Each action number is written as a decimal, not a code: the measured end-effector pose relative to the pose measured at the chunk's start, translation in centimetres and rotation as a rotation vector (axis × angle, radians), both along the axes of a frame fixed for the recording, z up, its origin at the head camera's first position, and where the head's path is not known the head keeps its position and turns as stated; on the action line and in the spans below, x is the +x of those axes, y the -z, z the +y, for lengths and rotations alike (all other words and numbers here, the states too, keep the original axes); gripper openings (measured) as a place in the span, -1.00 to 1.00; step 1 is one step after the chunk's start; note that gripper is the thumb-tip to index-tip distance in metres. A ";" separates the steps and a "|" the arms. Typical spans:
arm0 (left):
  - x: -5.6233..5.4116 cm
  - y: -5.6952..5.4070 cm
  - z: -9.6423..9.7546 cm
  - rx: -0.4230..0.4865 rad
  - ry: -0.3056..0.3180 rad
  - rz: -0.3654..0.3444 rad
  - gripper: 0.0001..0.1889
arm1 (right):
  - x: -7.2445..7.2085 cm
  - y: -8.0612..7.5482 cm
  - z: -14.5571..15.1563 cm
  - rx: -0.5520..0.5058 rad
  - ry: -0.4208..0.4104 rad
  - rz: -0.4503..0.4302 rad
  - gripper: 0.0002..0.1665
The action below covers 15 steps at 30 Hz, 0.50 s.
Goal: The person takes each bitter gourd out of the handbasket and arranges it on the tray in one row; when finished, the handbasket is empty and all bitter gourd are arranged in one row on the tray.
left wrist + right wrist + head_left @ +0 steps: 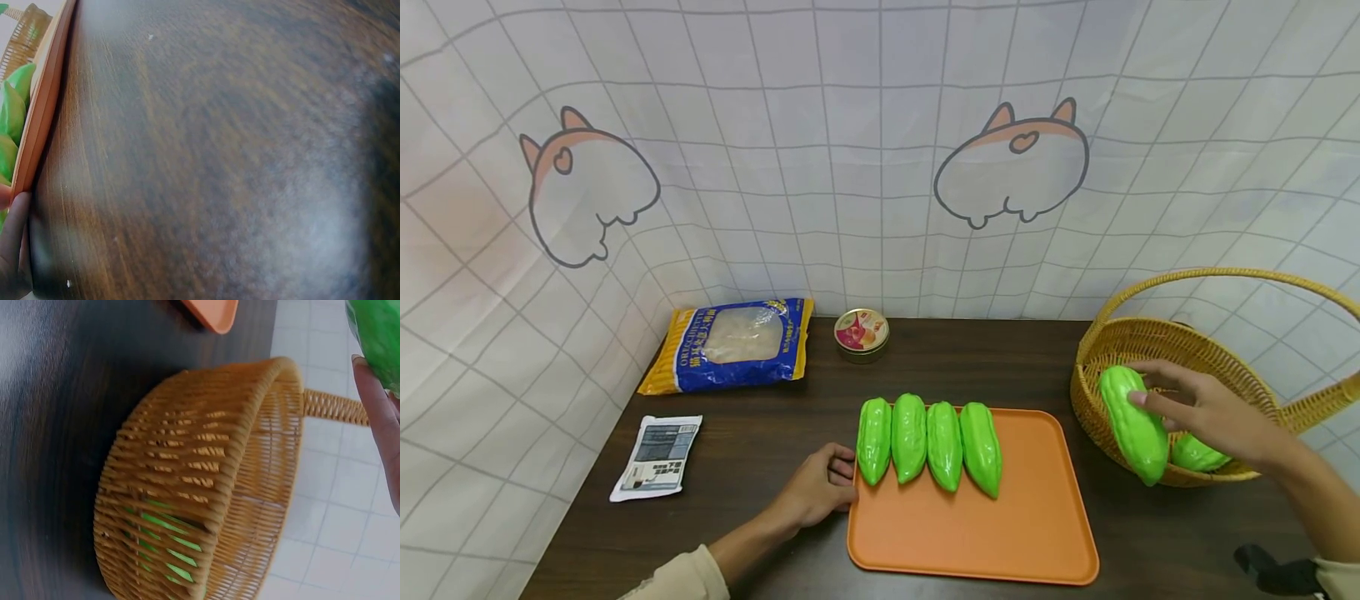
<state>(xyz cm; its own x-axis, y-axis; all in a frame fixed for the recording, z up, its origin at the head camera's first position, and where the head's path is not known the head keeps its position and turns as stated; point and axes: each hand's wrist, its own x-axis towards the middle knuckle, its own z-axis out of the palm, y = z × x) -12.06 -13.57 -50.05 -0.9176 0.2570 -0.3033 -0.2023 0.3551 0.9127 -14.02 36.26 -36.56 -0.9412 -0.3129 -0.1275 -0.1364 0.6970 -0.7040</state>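
Observation:
My right hand (1217, 412) grips a bright green, glossy bitter melon (1135, 425) by its upper side, above the near left rim of a wicker basket (1090, 400). Another bitter melon (1198, 454) lies inside the basket, and its green shows through the weave in the right wrist view. Several more bitter melons (943, 446) lie side by side, points toward me, on the left part of an orange tray (977, 542). At the tray's left edge my left hand (820, 487) holds the rim (40, 125) between thumb and fingers.
A blue and yellow pasta bag (741, 346) and a round tin (862, 333) stand at the back of the dark table (760, 450). A small white packet (657, 458) lies at the left. The basket's tall handle (1225, 273) arches up near the curtain (880, 167).

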 end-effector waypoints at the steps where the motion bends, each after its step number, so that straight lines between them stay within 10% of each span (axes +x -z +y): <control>1: 0.0 0.0 0.0 0.000 0.000 0.005 -0.38 | 0.0 0.1 -0.1 -0.006 0.002 -0.002 -0.35; 15: 0.0 0.1 0.1 0.001 0.004 -0.008 -0.38 | 0.6 0.9 -1.9 -0.106 -0.002 -0.025 -0.36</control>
